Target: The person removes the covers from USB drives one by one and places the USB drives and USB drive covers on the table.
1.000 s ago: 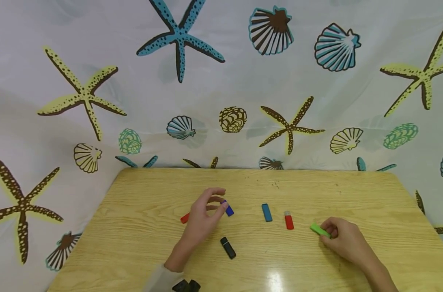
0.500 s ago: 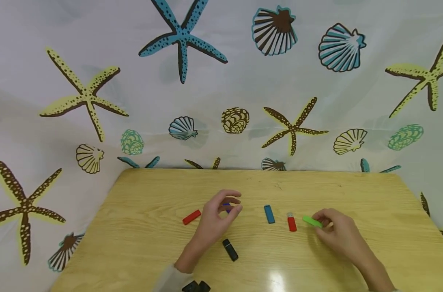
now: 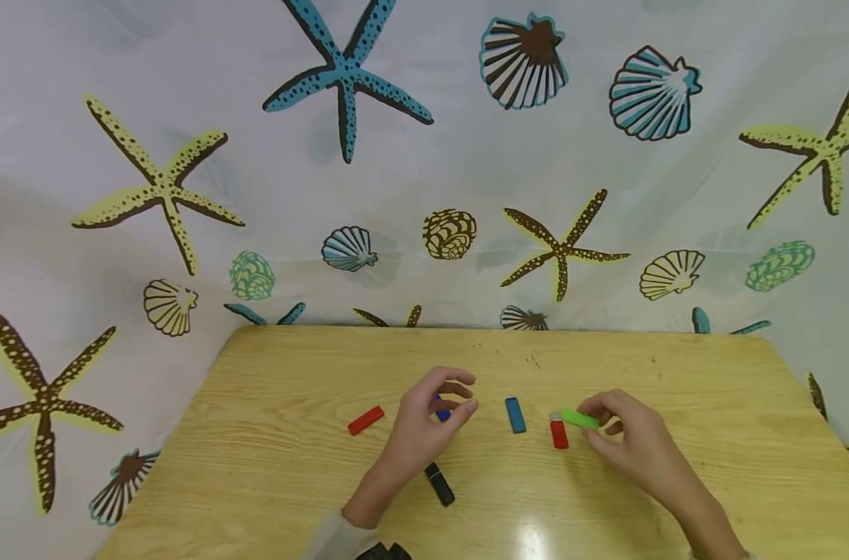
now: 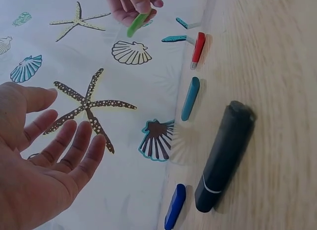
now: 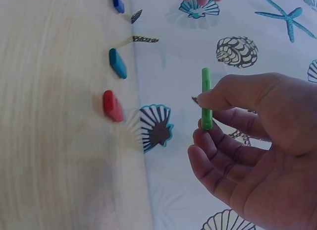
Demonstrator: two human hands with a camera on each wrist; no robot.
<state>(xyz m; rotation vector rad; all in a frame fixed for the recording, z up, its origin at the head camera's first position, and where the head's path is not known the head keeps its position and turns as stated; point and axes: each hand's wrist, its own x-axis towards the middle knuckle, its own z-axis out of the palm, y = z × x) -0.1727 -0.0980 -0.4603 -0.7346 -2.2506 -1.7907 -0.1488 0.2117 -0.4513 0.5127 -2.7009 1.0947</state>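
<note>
A flat red plastic bar (image 3: 365, 420) lies on the wooden bench (image 3: 284, 373); the left hand (image 3: 424, 420) hovers, fingers loosely curved around nothing (idle, it seems), partly hiding a dark blue bar (image 3: 442, 413). A black capped stick (image 3: 440, 485), teal plastic bar (image 3: 515, 415) and red stick with metal plug (image 3: 559, 433) lie apart, probably for easy picking; the right hand (image 3: 630, 435) pinches a raised slim green plastic bar (image 3: 577, 419), likely leaving one end free.

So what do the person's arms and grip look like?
The left grip and right grip are bare hands, with no gloves or rings visible. The left arm has a pale sleeve, black object alongside; the right arm looks mostly bare.
</note>
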